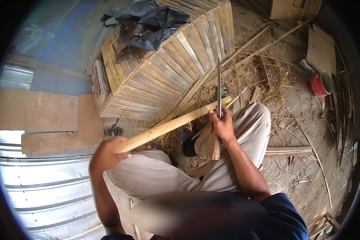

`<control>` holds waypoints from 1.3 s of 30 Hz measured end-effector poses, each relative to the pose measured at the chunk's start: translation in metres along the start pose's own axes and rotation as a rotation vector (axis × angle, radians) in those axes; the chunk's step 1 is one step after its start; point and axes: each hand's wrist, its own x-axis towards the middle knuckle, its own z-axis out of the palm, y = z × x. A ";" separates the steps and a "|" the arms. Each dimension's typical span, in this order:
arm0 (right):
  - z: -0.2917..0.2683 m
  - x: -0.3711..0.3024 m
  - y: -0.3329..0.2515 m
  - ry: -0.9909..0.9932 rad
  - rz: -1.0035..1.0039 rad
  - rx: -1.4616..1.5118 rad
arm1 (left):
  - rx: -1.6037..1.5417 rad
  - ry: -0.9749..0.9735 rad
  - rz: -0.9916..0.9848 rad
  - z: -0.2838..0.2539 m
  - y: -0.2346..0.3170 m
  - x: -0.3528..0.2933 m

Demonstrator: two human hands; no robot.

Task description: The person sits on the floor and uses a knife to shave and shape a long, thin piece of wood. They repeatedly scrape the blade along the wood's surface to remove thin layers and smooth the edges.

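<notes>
My left hand (108,156) is closed round the near end of a long, pale, smoothed wooden stick (172,125). The stick slants up to the right across my legs, its rounded far end beyond my other hand. My right hand (223,125) grips the wooden handle of a long knife (219,86), whose narrow blade points away from me, upright in the picture. Blade and stick cross just above my right hand; whether they touch I cannot tell. The handle's lower end (216,154) sticks out below my fist, over my right leg.
A slatted wooden crate (168,72) stands ahead, with black plastic sheeting (156,26) on top. Shavings and strips (276,88) litter the dirt floor. A red can (321,84) lies at the right. Boards (40,108) and corrugated metal (48,180) line the left.
</notes>
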 end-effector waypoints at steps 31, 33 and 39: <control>0.090 -0.068 0.033 -0.562 -0.161 -0.219 | -1.326 1.487 0.342 -0.055 -0.062 -0.040; 0.096 -0.073 0.039 -0.603 -0.151 -0.339 | -1.328 1.559 0.182 -0.025 -0.068 -0.029; 0.157 -0.108 0.040 -0.799 -0.128 -0.346 | -1.311 1.688 0.221 -0.007 -0.075 -0.047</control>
